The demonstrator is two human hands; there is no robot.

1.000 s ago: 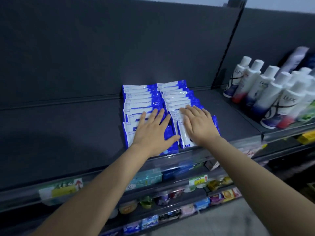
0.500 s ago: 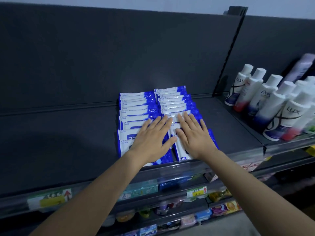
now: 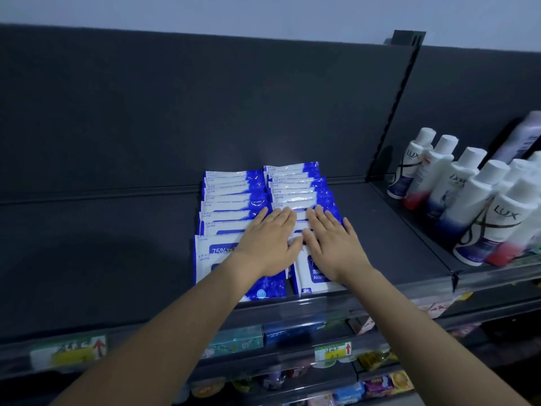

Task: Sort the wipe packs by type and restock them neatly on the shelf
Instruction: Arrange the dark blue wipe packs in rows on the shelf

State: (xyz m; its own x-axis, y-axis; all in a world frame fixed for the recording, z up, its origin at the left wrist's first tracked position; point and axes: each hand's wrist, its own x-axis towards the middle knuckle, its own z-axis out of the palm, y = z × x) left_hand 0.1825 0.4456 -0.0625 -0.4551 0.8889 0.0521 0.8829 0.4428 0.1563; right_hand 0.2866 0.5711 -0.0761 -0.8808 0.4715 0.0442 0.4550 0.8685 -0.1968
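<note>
The left hand (image 3: 269,244) and right hand (image 3: 330,247) are lying flat, gripping nothing, on the shelf's (image 3: 117,259) wipe packs (image 3: 234,200), probably light, soft, slippery pouches best nudged by their edges.

Left hand (image 3: 268,244) and right hand (image 3: 332,246) flat, pressing two rows of blue-white wipe packs (image 3: 234,200) on dark shelf (image 3: 102,259).

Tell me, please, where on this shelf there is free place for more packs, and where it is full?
Widest bare patch: the shelf left of the left row of packs. A narrower bare strip lies between the right row and the bottles. Crowded: both rows, under the left hand and right hand, and the bottles' section.
</note>
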